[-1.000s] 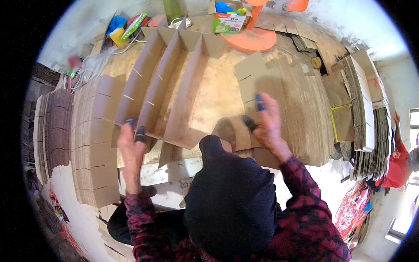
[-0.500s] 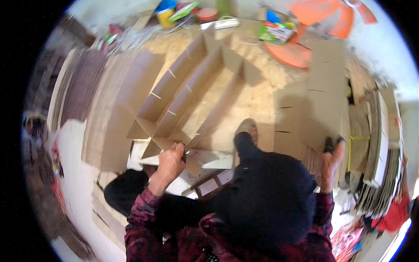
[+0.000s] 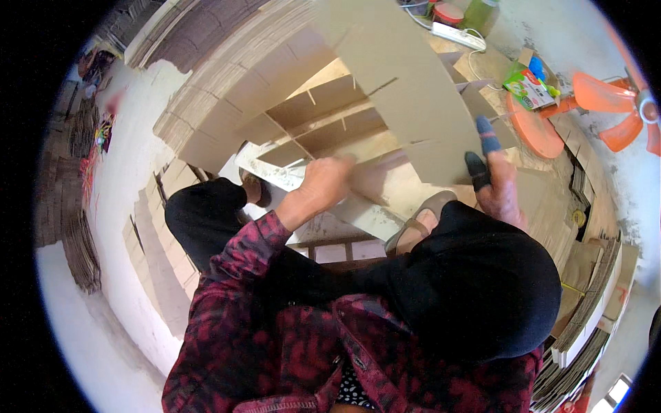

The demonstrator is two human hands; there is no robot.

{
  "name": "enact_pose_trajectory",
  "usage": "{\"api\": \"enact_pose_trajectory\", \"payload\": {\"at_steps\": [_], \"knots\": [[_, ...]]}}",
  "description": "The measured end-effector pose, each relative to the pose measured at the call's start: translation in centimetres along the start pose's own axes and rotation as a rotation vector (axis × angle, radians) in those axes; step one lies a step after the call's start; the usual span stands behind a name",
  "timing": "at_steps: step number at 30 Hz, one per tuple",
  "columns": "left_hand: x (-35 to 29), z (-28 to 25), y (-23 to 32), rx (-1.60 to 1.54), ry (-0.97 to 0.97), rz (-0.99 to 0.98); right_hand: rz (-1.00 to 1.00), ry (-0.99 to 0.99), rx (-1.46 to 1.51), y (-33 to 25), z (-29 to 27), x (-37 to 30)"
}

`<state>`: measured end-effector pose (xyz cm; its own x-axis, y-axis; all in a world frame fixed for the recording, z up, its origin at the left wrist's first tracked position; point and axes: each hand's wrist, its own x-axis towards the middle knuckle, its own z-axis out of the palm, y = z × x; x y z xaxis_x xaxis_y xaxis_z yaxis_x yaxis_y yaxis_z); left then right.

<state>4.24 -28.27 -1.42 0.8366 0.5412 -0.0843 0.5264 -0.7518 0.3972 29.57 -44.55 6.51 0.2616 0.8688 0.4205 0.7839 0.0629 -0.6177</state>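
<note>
A long slotted cardboard sheet (image 3: 413,96) slants across the upper middle, its far end beyond the top of the view. My right hand (image 3: 501,186), with dark coverings on thumb and forefinger, grips its right edge. Under and left of the sheet, interlocked cardboard dividers (image 3: 337,127) stand on edge, partly hidden by it. At their near end, my left hand (image 3: 320,186) is closed with knuckles up; its fingertips are blurred and what they hold is hidden.
Stacked cardboard sheets (image 3: 241,82) stand at left. More cardboard piles (image 3: 585,303) lie at right. An orange fan (image 3: 606,103), a small printed box (image 3: 529,89) and a white power strip (image 3: 458,36) are at far right. My sandalled foot (image 3: 421,224) is near the dividers.
My right hand has brought a slotted sheet leftward from the pile at right to above the dividers. The view has turned, and my left hand stays by the dividers' near end.
</note>
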Motion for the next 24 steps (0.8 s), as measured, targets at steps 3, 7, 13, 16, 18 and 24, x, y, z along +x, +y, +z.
{"api": "enact_pose_trajectory", "payload": {"at_steps": [3, 7, 13, 16, 18, 24], "knots": [[-0.1, 0.7, -0.4, -0.008, -0.022, -0.022, -0.044, -0.154, 0.074, -0.5, 1.3, 2.2], [0.1, 0.1, -0.3, -0.032, 0.009, -0.01, 0.034, -0.364, 0.08, -1.1, 1.9, 3.6], [0.2, 1.1, -0.6, -0.059, 0.026, 0.013, 0.035, -0.384, 0.054, -1.6, 1.7, 3.4], [-0.4, 0.3, -0.6, -0.056, 0.014, -0.008, 0.015, -0.457, 0.086, -2.1, 1.9, 3.7], [-0.4, 0.2, -0.2, -0.064, 0.023, 0.024, 0.016, -0.477, 0.033, -1.2, 2.3, 3.0], [-0.8, 0.2, -0.1, -0.048, 0.006, 0.014, -0.059, -0.429, -0.02, -1.9, 3.4, 3.0]]}}
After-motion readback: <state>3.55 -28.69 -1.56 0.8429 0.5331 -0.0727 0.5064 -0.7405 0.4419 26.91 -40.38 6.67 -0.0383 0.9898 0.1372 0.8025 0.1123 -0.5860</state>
